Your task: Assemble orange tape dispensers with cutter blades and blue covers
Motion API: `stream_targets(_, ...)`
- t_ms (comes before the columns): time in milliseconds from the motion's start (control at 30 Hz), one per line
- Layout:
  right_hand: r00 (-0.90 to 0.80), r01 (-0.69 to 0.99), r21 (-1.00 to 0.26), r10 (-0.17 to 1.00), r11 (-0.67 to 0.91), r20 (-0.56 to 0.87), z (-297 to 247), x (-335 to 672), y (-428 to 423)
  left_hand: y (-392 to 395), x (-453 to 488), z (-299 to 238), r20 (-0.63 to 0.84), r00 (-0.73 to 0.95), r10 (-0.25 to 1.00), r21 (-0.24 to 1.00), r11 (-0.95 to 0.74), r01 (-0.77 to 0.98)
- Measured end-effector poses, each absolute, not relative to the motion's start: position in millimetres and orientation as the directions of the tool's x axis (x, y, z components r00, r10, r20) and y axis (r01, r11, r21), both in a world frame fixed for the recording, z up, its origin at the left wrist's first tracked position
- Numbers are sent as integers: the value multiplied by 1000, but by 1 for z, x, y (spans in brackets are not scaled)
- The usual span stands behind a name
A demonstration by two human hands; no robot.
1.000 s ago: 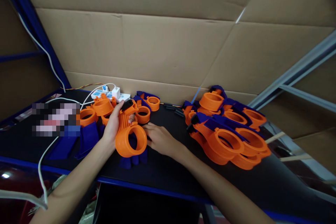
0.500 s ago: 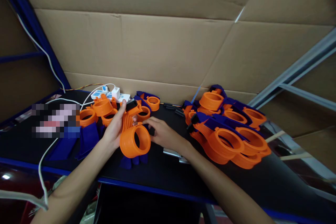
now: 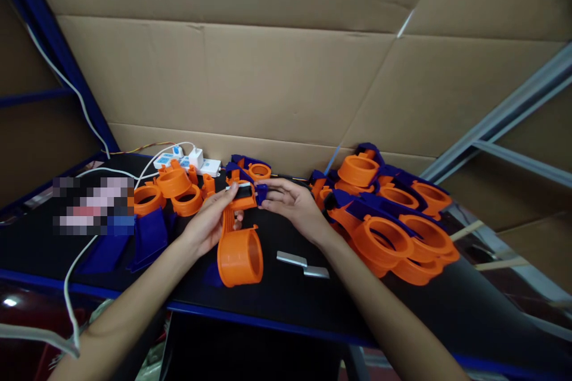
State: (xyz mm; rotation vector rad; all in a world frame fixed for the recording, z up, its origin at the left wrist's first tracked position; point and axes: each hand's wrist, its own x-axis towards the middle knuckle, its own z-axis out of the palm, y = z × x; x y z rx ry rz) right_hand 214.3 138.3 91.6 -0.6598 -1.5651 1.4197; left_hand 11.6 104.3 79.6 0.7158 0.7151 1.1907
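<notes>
My left hand (image 3: pixel 209 225) grips the handle of an orange plastic part (image 3: pixel 239 250) with a wide ring at its lower end, held upright over the black table (image 3: pixel 277 292). My right hand (image 3: pixel 292 202) pinches a small dark blue piece (image 3: pixel 260 192) against the top of that orange part. Its fingers are closed on the piece. Two small silver metal strips (image 3: pixel 302 265) lie on the table just below my right wrist.
A pile of orange and blue ring assemblies (image 3: pixel 388 220) fills the right of the table. Loose orange rings (image 3: pixel 172 190) and blue plates (image 3: pixel 149 235) lie at the left. A white power strip (image 3: pixel 190 161) with cables sits at the back. Cardboard (image 3: pixel 268 71) walls the rear.
My right hand lifted from the table up to the top of the orange part with a blue piece. The orange part turned more upright. The silver strips became visible on the table.
</notes>
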Motion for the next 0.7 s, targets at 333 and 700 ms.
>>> stream_targets(333, -466, 46, -845, 759, 533, 454, 82, 214, 135, 102, 11, 82, -106, 254, 961, 873, 213, -440)
stream_targets(700, -497, 130, -698, 655, 705, 569, 90, 215, 126, 99, 10, 78, -130, 251, 959, 906, 217, -362)
